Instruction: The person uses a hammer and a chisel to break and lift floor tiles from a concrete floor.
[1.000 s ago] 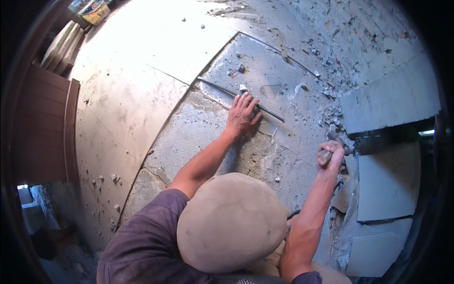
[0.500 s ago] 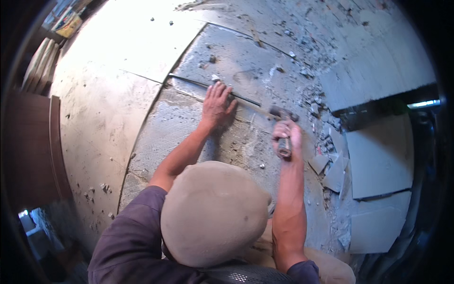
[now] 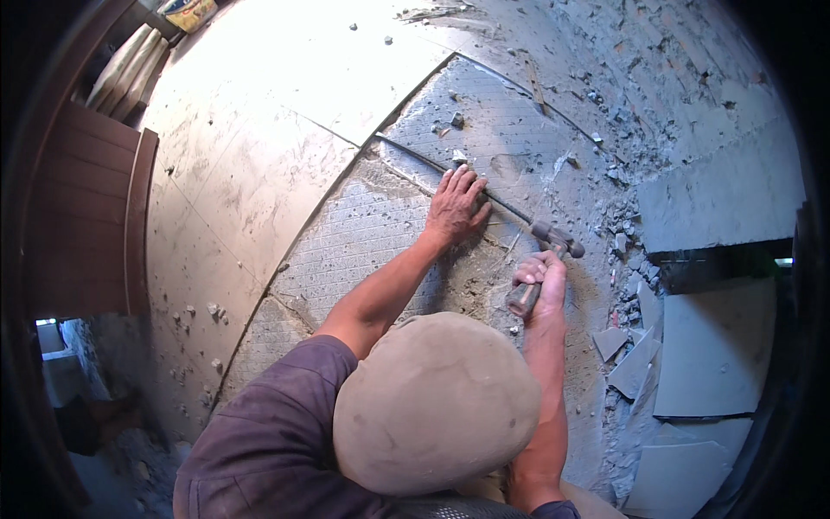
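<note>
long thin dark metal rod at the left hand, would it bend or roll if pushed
The long, thin, dark rod, apparently metal, is probably stiff: it looks straight either side of the left hand. Its far end seems to meet the pale floor tile's edge, so pushing that way may meet resistance. Being slender, it might roll if released.

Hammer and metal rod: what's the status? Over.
Left hand over the metal rod. Right hand gripping the hammer, its head at the rod's end. Pale stone just beyond the left fingers.
</note>
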{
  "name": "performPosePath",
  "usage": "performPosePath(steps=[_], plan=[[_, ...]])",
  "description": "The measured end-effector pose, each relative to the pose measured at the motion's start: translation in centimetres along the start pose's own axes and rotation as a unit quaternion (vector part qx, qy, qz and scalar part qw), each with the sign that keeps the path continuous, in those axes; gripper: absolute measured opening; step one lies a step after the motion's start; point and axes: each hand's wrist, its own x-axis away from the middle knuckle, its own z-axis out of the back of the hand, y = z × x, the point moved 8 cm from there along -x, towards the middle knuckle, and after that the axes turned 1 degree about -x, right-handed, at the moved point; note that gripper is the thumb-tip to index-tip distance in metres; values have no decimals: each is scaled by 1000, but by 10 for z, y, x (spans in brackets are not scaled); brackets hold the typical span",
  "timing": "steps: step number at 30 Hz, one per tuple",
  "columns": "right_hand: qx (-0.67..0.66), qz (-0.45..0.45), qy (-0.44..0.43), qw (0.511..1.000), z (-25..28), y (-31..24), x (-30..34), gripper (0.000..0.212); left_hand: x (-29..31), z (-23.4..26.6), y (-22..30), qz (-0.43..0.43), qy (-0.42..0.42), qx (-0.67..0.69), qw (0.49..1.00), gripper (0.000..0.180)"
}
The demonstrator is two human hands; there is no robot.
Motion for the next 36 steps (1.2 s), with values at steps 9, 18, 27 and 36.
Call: performPosePath(steps=[9,18,27,36], plan=[[-22,108,2,994,18,-79,3,21,-1,1,-4,-4,-5,8,1000,47],[123,124,249,953,-12,-33,44,18,4,-1,-9,5,-1,-20,1000,48],[-79,-34,-8,996,-3,-27,3,27,2,-5,-1,-2,2,-15,1000,48],[27,223,151,963,26,-108,23,23,0,-4,-5,-2,7,-9,1000,46]])
